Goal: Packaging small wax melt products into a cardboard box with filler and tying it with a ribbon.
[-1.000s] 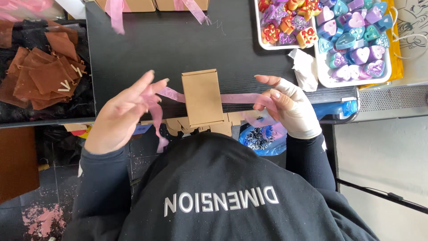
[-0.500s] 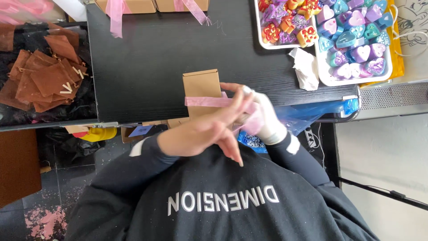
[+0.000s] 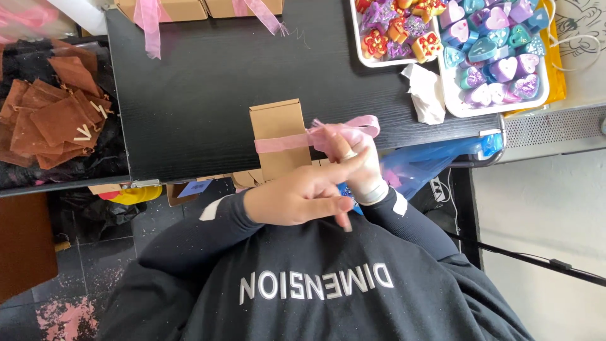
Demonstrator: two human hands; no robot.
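Far left, beside the table: heap of brown organza pouches (image 3: 53, 120) with pale drawstrings, lying on dark fabric. Back edge of the black table (image 3: 189, 95): two more kraft boxes (image 3: 173, 7), already trailing pink ribbon.

Centre, at the near table edge: small kraft cardboard box (image 3: 276, 137), upright, overhanging the rim slightly, banded once across its middle by a sheer pink ribbon (image 3: 287, 143). Likely light and hollow, thin-walled and easily dented; best steadied by its flat side faces rather than squeezed at the flaps. Ribbon soft, limp and somewhat slippery, judged apt to slide off the smooth card unless kept taut; best gripped close to the box edge.

Just right of the box: left hand (image 3: 303, 196) crossed over in front, fingers loosely extended, lying against the other hand; no firm hold discernible. Right hand (image 3: 356, 167) partly hidden behind it, fingers pinched closed on the bunched ribbon ends, with a loop (image 3: 356, 126) standing free above the knuckles.

Further right: crumpled white tissue (image 3: 426, 95) on the table, then two white trays (image 3: 464, 108) filled with heart-shaped and square decorated soaps (image 3: 489, 47) in purple, teal, pink and red. Below the table edge: blue plastic bag (image 3: 442, 158).
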